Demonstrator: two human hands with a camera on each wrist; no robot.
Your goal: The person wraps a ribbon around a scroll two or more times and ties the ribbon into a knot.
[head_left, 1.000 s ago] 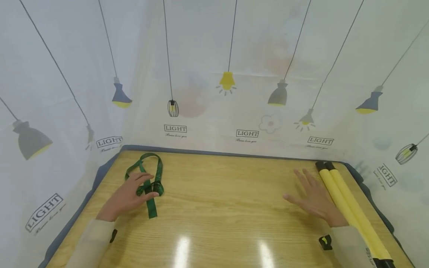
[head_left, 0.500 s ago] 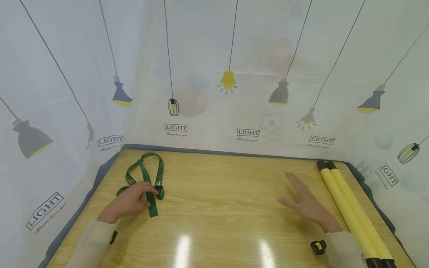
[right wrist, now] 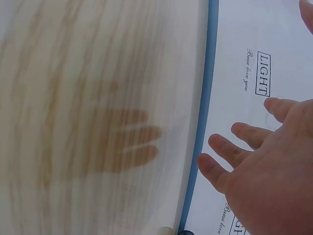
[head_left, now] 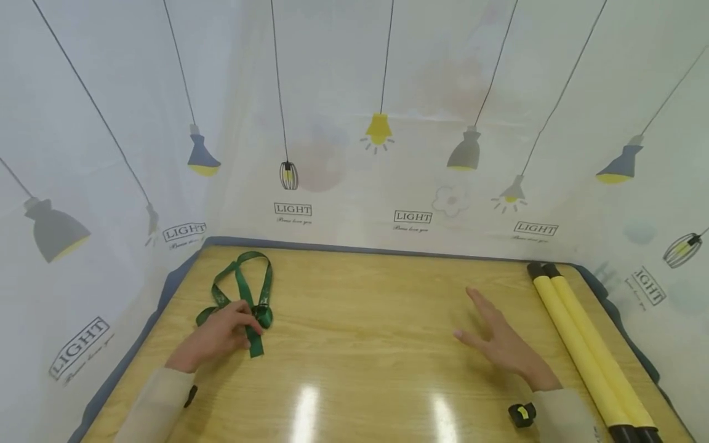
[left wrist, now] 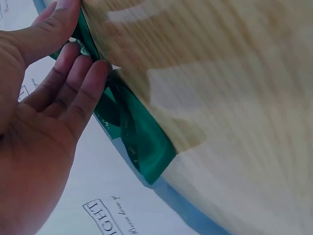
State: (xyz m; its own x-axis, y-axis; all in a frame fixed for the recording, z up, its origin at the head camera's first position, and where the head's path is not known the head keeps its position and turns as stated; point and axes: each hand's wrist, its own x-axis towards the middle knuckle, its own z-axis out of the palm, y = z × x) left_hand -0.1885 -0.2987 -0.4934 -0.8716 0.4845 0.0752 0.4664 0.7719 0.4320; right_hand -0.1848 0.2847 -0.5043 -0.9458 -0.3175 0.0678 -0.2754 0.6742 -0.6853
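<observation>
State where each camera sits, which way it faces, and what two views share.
Head: on the head, looking forward and down at the wooden table, green ribbon and yellow rods; left hand, right hand and sleeves show.
Left wrist: on that wrist, looking at the green ribbon; the left hand shows.
Right wrist: on that wrist, looking past the right hand at wooden table and printed backdrop.
Shared: head and left wrist both show the green ribbon.

Two long, straight yellow tubes with black ends (head_left: 577,347) lie side by side along the right of a glossy, light wood-grain worktop (head_left: 376,307), which shows two white glare streaks near the front. A blue-grey border (head_left: 376,250) edges it. Beyond rises smooth white sheeting (head_left: 343,92), printed with hanging grey, blue and yellow lamps (head_left: 379,128) and boxed "LIGHT" lettering (head_left: 412,217).
</observation>
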